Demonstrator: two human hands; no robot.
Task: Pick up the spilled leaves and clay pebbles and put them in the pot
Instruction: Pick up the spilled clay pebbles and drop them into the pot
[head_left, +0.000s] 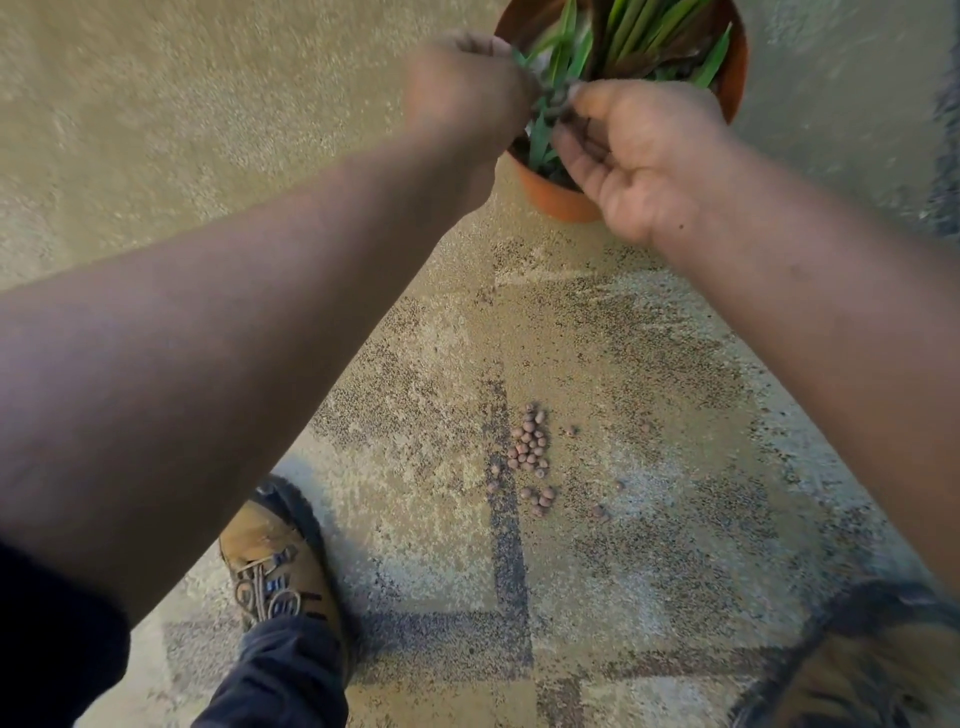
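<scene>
Head view. Speckled concrete floor (649, 364), crossed by dark painted lines, is filling the frame.

Pot (563, 200), terracotta, is being shown at upper centre-right, green leaves (631, 31) already standing in it.

Left hand (462, 98), over the pot's left rim, is being kept curled round leaf pieces, apparently for tucking in.

Right hand (644, 150), over the near rim, is being held cupped, thumb and fingertips pinching small debris above the soil.

Clay pebbles (530, 454) are being left clustered at lower centre, well apart from the pot.

Brown boot (275, 556), lower left.
</scene>
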